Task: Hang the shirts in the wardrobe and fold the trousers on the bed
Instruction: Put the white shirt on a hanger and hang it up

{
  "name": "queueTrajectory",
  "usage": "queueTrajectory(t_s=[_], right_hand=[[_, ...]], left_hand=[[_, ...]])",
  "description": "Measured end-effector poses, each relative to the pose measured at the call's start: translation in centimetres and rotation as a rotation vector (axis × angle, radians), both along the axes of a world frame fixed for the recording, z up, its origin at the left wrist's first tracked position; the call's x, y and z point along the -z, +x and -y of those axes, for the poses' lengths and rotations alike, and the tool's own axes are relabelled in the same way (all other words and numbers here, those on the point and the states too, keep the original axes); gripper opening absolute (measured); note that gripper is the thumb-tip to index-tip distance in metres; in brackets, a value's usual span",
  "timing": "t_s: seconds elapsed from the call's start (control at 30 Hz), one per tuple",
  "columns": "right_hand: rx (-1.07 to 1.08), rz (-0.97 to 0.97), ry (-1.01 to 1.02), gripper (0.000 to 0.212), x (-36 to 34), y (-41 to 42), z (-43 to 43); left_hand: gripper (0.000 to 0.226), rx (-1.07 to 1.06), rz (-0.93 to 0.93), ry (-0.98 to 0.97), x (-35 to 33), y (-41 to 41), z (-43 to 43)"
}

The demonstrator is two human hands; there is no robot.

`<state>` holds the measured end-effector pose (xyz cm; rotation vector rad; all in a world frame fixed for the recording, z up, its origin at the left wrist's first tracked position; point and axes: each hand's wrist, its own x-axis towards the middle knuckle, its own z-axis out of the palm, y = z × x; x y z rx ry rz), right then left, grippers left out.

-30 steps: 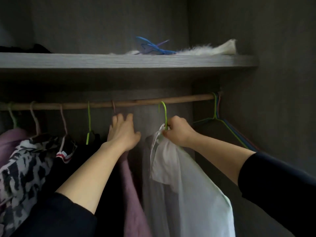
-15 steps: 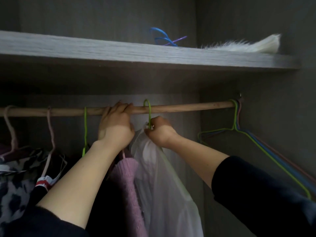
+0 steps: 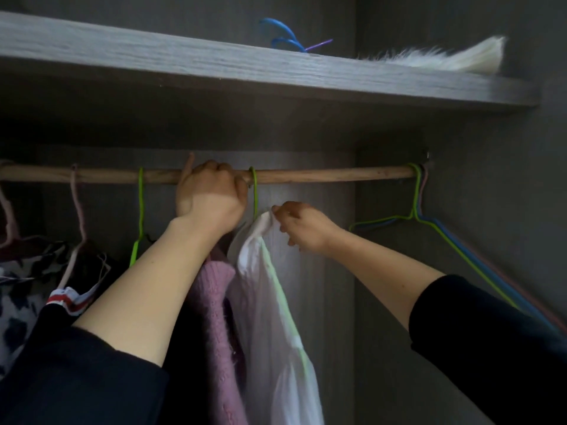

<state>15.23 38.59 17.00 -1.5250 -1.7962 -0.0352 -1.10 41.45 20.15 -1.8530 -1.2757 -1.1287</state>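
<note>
Two hands are up at the rail [image 3: 322, 174], and the white shirt [image 3: 270, 302] hangs between them from a green hanger [image 3: 253, 191] whose hook sits over the rail. The left hand [image 3: 211, 194] has its fingers curled over the rail, its knuckles just beside that hook on the hook's left. The right hand [image 3: 303, 225] is lower and to the right of the hook, pinching the top edge of the shirt's collar between thumb and fingertips. From this hand the shirt lies to the left and downward; its long axis runs straight down from the hook, with the hanger's green shoulder wire showing through the cloth as a slanting line. On the far side the shirt touches a pink sweater [image 3: 214, 302], which hangs under the left wrist. The right hand is plainly the nearer one to the collar, the left the nearer one to the hook, so any straightening of the cloth on the hanger looks like the right hand's job, while sliding the hook along would fall to the left. Bare rail runs to the right, between the hook and the spare hangers [image 3: 429, 222] bunched at the far end.
</note>
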Motion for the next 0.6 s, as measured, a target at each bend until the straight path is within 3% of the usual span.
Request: queueTrajectory(t_s=[0.1,0.2,0.4,0.6], right_hand=[[0.11,-0.01,0.038,0.029,0.3,3.2,1.4],[0.3,0.121,0.061,0.017,0.6,6.4,2.9],[0.787,0.571,0.182,0.027,0.5,12.4,5.2],[0.996,0.802,0.071,0.035,1.3,15.2,5.6]], left_hand=[[0.046,-0.054,-0.025,-0.051,-0.3,2.0,0.8],[0.05,-0.023,0.043,-0.168,-0.9,4.5,1.1],[0.048,-0.012,-0.033,-0.174,0.5,6.7,-0.4],[0.044,0.001,-0.038,-0.13,0.7,6.5,-0.8]])
